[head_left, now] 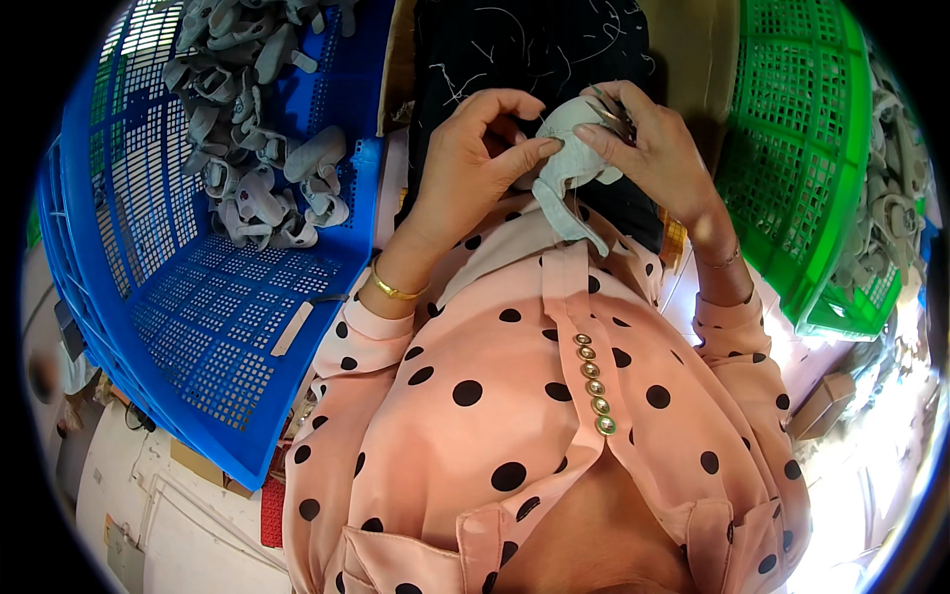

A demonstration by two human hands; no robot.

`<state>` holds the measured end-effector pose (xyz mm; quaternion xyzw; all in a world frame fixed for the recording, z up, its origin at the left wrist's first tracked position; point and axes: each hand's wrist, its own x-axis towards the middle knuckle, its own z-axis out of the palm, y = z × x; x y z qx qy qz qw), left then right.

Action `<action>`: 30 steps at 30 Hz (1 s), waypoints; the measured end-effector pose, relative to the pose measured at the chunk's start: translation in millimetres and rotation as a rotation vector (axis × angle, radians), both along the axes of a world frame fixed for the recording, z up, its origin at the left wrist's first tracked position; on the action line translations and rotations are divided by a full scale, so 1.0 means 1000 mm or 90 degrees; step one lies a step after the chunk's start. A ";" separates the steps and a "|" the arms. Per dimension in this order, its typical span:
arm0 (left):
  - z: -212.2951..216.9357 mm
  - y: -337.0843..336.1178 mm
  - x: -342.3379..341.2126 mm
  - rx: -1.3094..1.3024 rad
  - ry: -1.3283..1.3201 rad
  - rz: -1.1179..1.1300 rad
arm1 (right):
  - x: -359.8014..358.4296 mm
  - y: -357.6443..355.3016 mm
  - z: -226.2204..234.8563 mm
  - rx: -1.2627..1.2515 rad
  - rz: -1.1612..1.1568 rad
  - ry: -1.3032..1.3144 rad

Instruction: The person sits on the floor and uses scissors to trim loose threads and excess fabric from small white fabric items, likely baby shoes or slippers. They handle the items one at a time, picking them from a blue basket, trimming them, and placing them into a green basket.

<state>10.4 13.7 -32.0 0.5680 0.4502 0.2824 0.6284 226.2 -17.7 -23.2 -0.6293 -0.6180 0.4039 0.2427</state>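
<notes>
Above my lap I hold a pale grey-green fabric piece (574,117) that looks like a small shoe upper, with a strap-like part hanging toward my shirt. My left hand (485,148) is closed, thumb and forefinger pinching at the piece's left edge, where fine loose threads show. My right hand (648,148) grips the piece from the right, its thumb lying on top. Tucked in the right fingers is a curved metal tool (616,117), likely thread snips, its lower part hidden by the hand.
At my left stands a blue plastic basket (198,346) with a heap of similar grey pieces (257,188) and a pale strip (292,329). A green basket (792,129) stands at my right, with more grey pieces (896,218) beyond it. Thread scraps lie on my dark lap (534,49).
</notes>
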 end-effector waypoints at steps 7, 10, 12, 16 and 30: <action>-0.021 -0.004 -0.003 0.021 -0.032 -0.021 | -0.002 0.000 0.003 -0.006 0.005 0.002; -0.019 -0.004 -0.004 -0.053 -0.105 -0.005 | -0.002 0.001 0.007 -0.029 0.001 -0.005; -0.014 -0.004 -0.003 -0.096 -0.143 0.016 | -0.002 0.000 0.007 -0.028 0.001 -0.018; -0.003 -0.012 0.007 -0.108 -0.149 0.059 | -0.002 0.001 0.008 -0.037 0.003 -0.028; 0.008 0.009 -0.031 0.111 0.160 -0.248 | -0.001 -0.002 0.003 0.011 0.031 -0.082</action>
